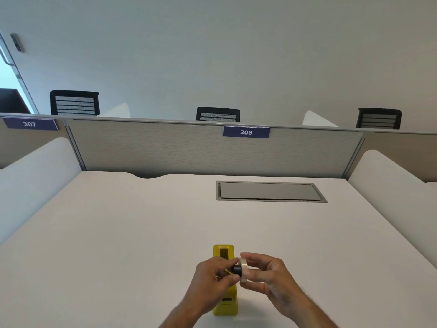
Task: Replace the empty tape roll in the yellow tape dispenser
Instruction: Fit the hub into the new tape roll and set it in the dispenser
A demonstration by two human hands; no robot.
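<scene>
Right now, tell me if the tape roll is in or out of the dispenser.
Out: both hands hold the tape roll and black hub above the yellow dispenser.

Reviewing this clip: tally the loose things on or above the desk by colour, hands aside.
Yellow: 1, the tape dispenser standing on the desk.
Black: 1, the hub pinched by the left hand.
Cream: 1, the tape roll held by the right hand.
Total: 3

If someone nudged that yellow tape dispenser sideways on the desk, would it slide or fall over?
Probably tip. The yellow tape dispenser looks tall and narrow, so a sideways push high up could topple it. Pushed low, it might slide, since the desk looks smooth. Its weight cannot be judged; both hands are busy above it with the tape roll and black hub.
</scene>
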